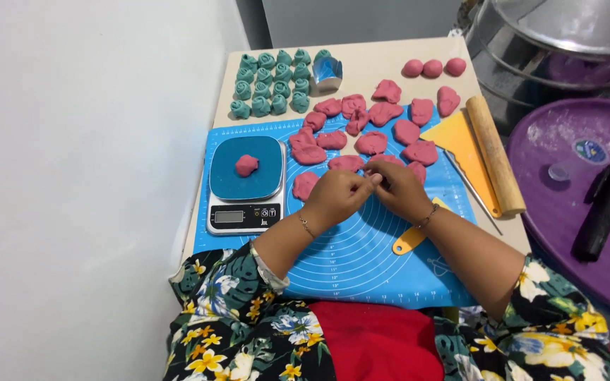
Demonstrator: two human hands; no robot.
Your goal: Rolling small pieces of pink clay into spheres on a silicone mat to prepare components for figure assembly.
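Pink dough pieces (372, 130) lay scattered over the blue silicone mat (361, 261) on the worktop (383, 60). Both hands met above the mat's middle — the left hand (338, 197) and the right hand (402, 190) pinched together around something small between their fingertips, too hidden to tell what. One pink lump (246, 165) sat on the kitchen scale (246, 185), just left of the hands — teal dough rosettes (271, 85) stood in rows at the far edge, a wooden rolling pin (495, 155) lay to the right
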